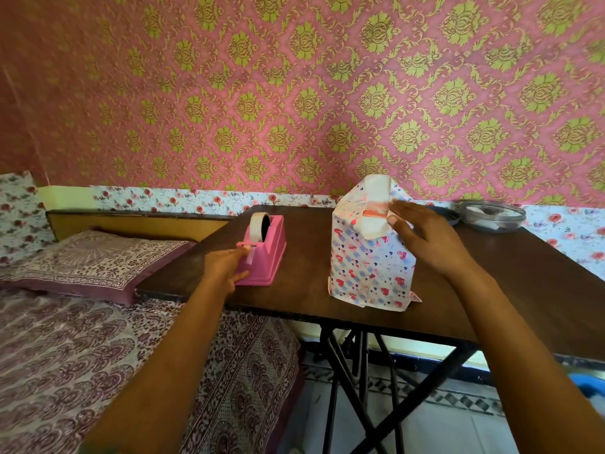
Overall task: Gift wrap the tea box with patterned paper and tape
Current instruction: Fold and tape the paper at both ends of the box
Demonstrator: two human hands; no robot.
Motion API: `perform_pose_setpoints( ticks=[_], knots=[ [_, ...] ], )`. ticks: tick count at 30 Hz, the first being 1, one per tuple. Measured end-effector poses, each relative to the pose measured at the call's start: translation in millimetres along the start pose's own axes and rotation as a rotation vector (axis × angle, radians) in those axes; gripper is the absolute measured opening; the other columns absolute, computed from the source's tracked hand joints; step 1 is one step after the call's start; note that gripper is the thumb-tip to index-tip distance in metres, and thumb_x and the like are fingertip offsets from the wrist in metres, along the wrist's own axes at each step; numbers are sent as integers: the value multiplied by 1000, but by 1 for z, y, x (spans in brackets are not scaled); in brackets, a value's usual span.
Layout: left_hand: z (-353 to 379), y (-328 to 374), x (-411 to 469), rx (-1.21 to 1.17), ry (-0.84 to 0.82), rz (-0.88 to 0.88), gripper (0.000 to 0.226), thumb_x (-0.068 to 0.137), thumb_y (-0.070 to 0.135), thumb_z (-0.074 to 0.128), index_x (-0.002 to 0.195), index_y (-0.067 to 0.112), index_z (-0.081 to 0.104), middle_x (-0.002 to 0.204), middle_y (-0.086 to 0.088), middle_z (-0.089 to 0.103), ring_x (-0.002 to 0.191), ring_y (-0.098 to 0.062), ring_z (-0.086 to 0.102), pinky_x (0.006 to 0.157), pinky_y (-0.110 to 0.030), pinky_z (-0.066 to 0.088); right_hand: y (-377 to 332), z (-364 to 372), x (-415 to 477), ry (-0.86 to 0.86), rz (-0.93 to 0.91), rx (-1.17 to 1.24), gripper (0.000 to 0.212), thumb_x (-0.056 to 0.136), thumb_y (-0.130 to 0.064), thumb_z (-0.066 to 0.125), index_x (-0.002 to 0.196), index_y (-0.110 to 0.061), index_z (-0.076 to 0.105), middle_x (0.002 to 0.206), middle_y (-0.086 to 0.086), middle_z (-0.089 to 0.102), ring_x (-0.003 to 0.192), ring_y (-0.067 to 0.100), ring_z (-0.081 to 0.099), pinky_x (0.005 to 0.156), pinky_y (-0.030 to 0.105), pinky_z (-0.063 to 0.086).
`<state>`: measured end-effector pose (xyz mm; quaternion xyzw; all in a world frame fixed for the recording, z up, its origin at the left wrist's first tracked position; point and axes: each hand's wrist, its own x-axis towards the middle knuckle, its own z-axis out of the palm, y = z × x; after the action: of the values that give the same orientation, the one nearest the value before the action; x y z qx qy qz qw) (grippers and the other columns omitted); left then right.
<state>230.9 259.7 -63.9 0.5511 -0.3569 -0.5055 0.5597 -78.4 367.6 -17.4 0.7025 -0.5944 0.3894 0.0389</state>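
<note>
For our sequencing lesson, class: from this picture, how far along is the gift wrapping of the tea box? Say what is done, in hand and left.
Done: patterned paper covers the sides of the upright tea box. In hand: the right hand presses the top flap down; the left hand touches the tape at the pink dispenser. Left: the top is untaped, with a red strip of box showing.

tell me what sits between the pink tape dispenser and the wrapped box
Only bare dark brown tabletop lies between the pink plastic tape dispenser and the heart-patterned paper-wrapped box, seen in the head view.
</note>
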Motion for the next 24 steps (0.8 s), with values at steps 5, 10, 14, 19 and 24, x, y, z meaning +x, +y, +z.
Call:
perform_pose_setpoints(
  ticks=[5, 10, 14, 19, 24],
  knots=[
    [-4, -12, 13, 101, 18, 42, 29, 80, 15, 70, 104, 1, 62, 114, -14, 62, 109, -31, 57, 79, -38, 52, -1, 0, -1, 2, -3, 19, 61, 88, -52, 31, 134, -17, 49, 143, 3, 44, 136, 20, 36, 109, 42, 36],
    [-4, -11, 12, 320, 124, 247, 12, 80, 15, 71, 81, 4, 67, 101, -22, 66, 98, -35, 63, 84, -41, 53, -1, -1, -1, 3, 6, 11, 51, 95, -45, 36, 135, -17, 48, 145, 3, 42, 133, 23, 40, 106, 44, 38],
    [-13, -12, 12, 539, 184, 290, 13, 82, 19, 70, 76, 7, 69, 89, -16, 68, 89, -31, 65, 80, -38, 54, -3, -2, -2, -6, 17, 17, 53, 94, -49, 35, 136, -19, 48, 145, 2, 42, 127, 26, 46, 102, 48, 42],
    [-29, -13, -4, 373, 9, 288, 11, 82, 13, 68, 88, 4, 68, 83, -10, 66, 65, -15, 60, 57, -19, 55, -4, -2, 0, -16, 9, 9, 54, 93, -47, 44, 138, -17, 44, 146, 4, 41, 128, 25, 46, 100, 37, 40],
    [5, 36, -35, 299, -341, 497, 7, 87, 12, 61, 87, 15, 67, 72, 0, 66, 64, -10, 58, 61, -19, 50, -10, -11, 6, -76, 53, 59, 78, 91, -33, 53, 149, -18, 3, 145, 3, 42, 127, 23, 47, 98, 37, 41]
  ],
)
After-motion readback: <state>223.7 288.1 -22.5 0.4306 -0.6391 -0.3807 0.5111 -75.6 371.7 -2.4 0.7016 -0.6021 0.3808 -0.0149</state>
